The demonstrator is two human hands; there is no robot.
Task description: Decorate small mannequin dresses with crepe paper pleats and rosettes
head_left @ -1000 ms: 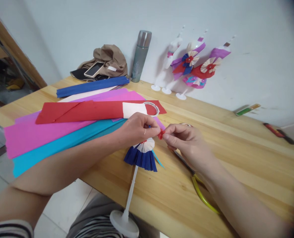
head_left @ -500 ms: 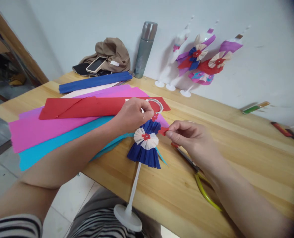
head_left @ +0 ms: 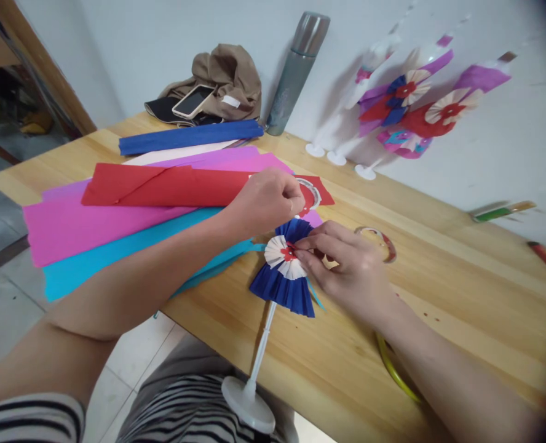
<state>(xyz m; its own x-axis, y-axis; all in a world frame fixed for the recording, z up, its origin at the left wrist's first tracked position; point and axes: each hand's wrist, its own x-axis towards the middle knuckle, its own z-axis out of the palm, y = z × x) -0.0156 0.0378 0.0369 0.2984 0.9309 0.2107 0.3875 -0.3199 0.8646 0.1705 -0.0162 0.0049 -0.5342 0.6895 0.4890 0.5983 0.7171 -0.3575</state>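
A white stand [head_left: 262,344] carries a pleated blue crepe-paper dress [head_left: 284,289] with a cream paper rosette [head_left: 291,269] on its front. At the rosette's middle is a small red flower [head_left: 288,252]. My left hand [head_left: 273,197] is pinched closed just above the dress, a small red paper flower [head_left: 305,211] at its fingertips. My right hand [head_left: 347,261] is closed, its fingertips at the rosette's right side. A bit of red paper shows among those fingers, mostly hidden. Beneath my right forearm lie scissors with a yellow handle [head_left: 395,372], largely covered.
Red paper [head_left: 162,186], pink paper [head_left: 93,224] and teal paper [head_left: 116,255] lie left, with a tape roll [head_left: 316,192] on the red. Behind are a blue roll [head_left: 190,136], a cap with a phone [head_left: 194,100], a flask [head_left: 296,74] and several decorated stands [head_left: 406,117].
My right hand has moved from beside the dress to the rosette with its red paper. The hands, earlier together, are apart. The view has shifted, and another ring on the table now shows.
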